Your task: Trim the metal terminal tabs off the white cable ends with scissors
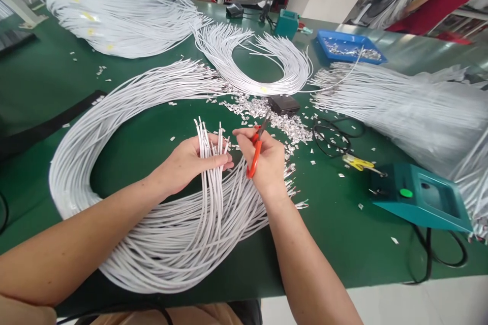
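My left hand (194,160) grips a small bunch of white cables (211,175), with the cut ends standing up above the thumb. These cables rise out of a large coiled bundle of white cables (163,249) lying on the table in front of me. Just right of the bunch, my right hand (267,162) holds orange-handled scissors (255,157) in its palm, blades pointing up and away. Its thumb and index finger come together close to the cable ends; whether they pinch anything is too small to make out.
Small silvery-white scraps (282,124) lie scattered beyond my hands, around a black box (284,105). A teal device (423,195) with a yellow clip (358,163) stands at right. More cable bundles (263,81) and a blue tray (351,46) are farther back. Two people are in the background.
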The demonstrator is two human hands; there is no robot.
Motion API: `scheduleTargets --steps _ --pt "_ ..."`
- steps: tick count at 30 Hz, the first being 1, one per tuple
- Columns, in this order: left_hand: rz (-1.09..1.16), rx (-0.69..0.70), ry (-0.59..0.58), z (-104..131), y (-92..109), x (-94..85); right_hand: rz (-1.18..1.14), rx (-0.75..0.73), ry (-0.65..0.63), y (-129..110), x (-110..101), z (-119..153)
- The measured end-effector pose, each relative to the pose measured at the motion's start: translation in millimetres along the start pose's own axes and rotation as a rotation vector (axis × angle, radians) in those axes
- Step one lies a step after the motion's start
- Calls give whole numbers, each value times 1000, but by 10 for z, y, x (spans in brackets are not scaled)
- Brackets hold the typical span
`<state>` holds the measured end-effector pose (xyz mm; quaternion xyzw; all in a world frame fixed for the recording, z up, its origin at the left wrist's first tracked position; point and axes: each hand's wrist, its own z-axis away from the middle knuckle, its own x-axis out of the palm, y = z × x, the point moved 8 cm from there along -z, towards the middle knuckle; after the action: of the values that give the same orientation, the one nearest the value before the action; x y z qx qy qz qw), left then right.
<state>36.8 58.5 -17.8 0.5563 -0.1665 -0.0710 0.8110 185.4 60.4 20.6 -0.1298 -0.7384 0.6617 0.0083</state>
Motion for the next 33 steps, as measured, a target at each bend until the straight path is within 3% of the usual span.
scheduleTargets --steps 3,10,19,24,28,33 --pt "-9 12 -9 0 9 27 -79 96 -68 62 66 -2" --pt "17 15 -22 -13 2 34 -183 155 -141 59 107 14" --pt "7 106 58 -7 84 -22 -144 98 -176 23 158 17" --pt "115 118 -10 -8 107 10 -124 106 -185 62 148 6" --pt "96 92 -20 -9 99 -11 160 39 -144 108 68 -7" --pt "64 91 15 -3 102 -61 640 -252 -186 80 105 17"
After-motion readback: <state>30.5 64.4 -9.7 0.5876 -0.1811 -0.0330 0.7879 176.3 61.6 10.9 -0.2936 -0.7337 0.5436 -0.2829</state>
